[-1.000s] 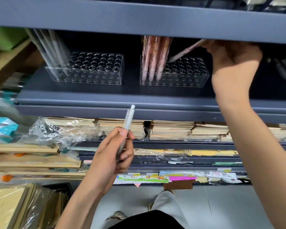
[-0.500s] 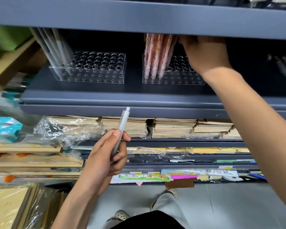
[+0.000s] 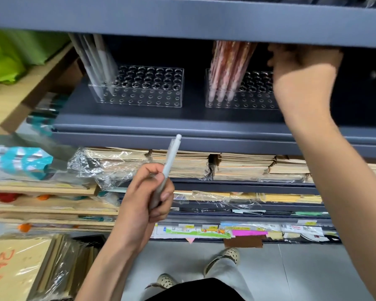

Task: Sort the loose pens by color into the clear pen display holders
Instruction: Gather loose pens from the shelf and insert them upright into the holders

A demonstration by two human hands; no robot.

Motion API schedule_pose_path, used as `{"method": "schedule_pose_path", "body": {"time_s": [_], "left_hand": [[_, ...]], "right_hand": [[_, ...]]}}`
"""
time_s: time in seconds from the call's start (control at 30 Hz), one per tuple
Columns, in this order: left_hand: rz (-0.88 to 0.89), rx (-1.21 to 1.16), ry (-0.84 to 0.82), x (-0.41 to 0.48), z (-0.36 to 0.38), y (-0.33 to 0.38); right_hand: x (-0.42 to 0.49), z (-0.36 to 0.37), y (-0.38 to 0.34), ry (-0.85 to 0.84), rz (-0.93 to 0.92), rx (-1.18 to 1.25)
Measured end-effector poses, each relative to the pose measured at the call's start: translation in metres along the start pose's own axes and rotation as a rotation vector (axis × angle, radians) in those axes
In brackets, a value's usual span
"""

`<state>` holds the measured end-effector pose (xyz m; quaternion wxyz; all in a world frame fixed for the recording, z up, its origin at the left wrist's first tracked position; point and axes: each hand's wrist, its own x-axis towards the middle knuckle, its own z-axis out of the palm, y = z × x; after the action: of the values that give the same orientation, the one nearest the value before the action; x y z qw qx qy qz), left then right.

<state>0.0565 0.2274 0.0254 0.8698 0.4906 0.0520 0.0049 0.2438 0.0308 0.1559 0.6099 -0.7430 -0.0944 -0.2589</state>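
left hand closed around a grey pen tilted tip-up below the shelf, right hand reaching over the right clear holder beside pink pens, its grip not discernible, left clear holder holding grey pens at its left end

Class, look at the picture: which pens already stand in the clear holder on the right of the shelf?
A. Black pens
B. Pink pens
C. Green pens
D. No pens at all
B: the pink pens stand bunched at the left end of the right holder, while the left holder has white-grey pens.
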Motion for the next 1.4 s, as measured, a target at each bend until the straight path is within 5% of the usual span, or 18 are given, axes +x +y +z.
{"method": "schedule_pose_path", "body": {"time_s": [0.1, 0.23, 0.33, 0.5, 0.73, 0.93, 1.07, 1.4], "left_hand": [[0.085, 0.045, 0.004, -0.002, -0.006, 0.002], [0.178, 0.053, 0.006, -0.004, -0.013, 0.003], [0.202, 0.083, 0.013, -0.004, -0.019, 0.006], [0.301, 0.348, 0.089, -0.001, -0.031, 0.023], [0.728, 1.04, 0.381, 0.037, -0.069, 0.085], [0.447, 1.452, 0.491, 0.102, -0.094, 0.125], [0.482, 1.674, 0.523, 0.11, -0.1, 0.119], [0.546, 1.673, 0.515, 0.111, -0.105, 0.117]], "right_hand": [[-0.056, 0.005, -0.01, -0.187, -0.039, -0.175], [-0.115, 0.03, -0.023, -0.627, 0.077, -0.111], [-0.128, 0.048, -0.022, -0.743, 0.172, 0.019], [-0.122, 0.063, -0.024, -0.738, 0.233, 0.231], [-0.077, 0.086, -0.042, -0.337, 0.053, 0.346], [-0.067, 0.132, -0.047, -0.263, -0.089, 0.207], [-0.063, 0.16, -0.038, -0.332, -0.142, 0.1], [-0.048, 0.204, -0.052, -0.449, -0.168, -0.323]]}}
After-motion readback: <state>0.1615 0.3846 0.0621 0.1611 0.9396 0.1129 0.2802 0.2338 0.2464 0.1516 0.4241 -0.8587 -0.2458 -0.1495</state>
